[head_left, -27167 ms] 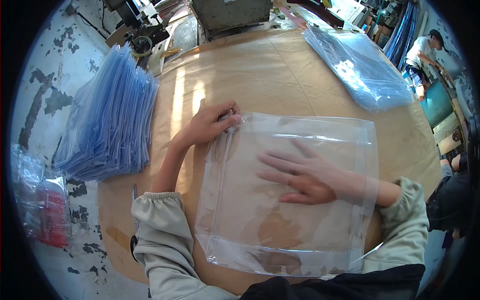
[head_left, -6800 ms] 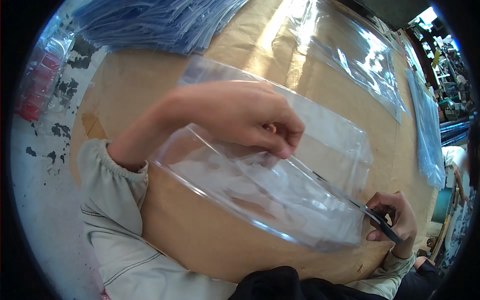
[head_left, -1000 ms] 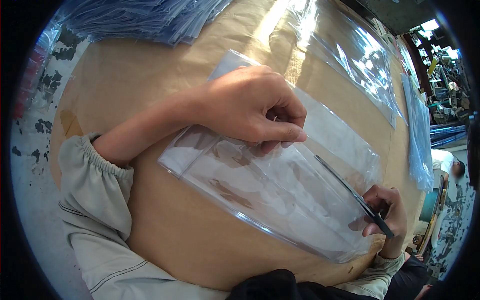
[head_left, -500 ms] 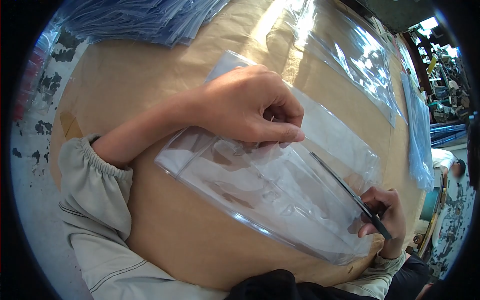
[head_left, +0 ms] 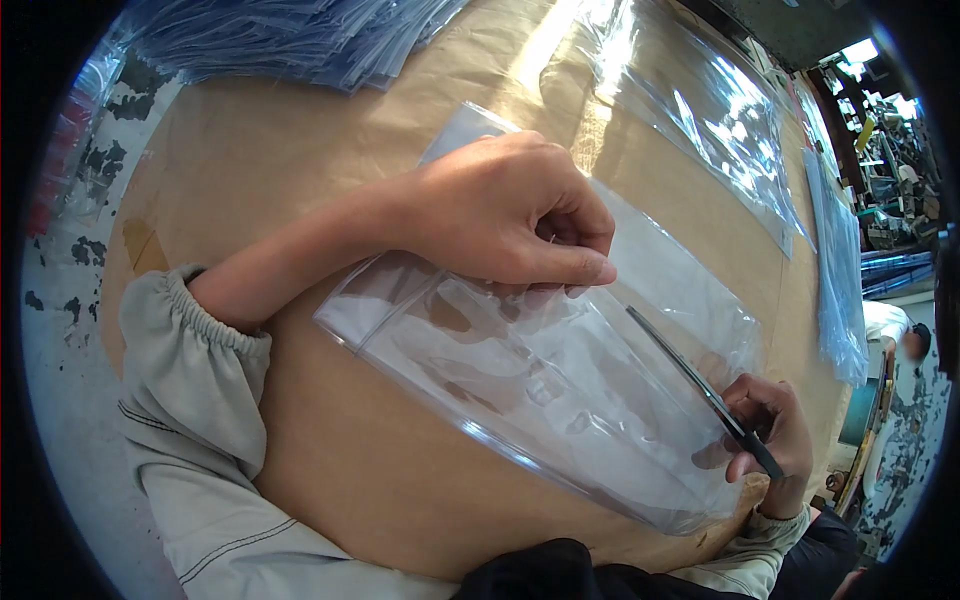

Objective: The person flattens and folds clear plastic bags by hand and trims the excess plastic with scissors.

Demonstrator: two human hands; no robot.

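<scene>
A clear plastic bag (head_left: 480,375) lies spread across the brown-covered table, wrinkled and shiny, with a folded strip at its left end. My left hand (head_left: 520,215) is closed over its upper edge, thumb and forefinger pinching the film. What lies deeper inside the fist is hidden. At the bag's right end my right hand (head_left: 770,425) grips a pair of scissors (head_left: 700,385) by the dark handle. The slim blades point up and left over the film, their tip close to my left thumb. They appear edge-on and look closed.
A thick stack of bluish plastic pieces (head_left: 290,40) lies at the upper left. Shiny clear sheets (head_left: 700,110) cover the far right of the brown paper (head_left: 330,440), beside another plastic pile (head_left: 838,270). Beyond the table's right edge is a person (head_left: 885,320).
My left hand and the film have shifted slightly to the right. My right hand and the scissors have hardly moved.
</scene>
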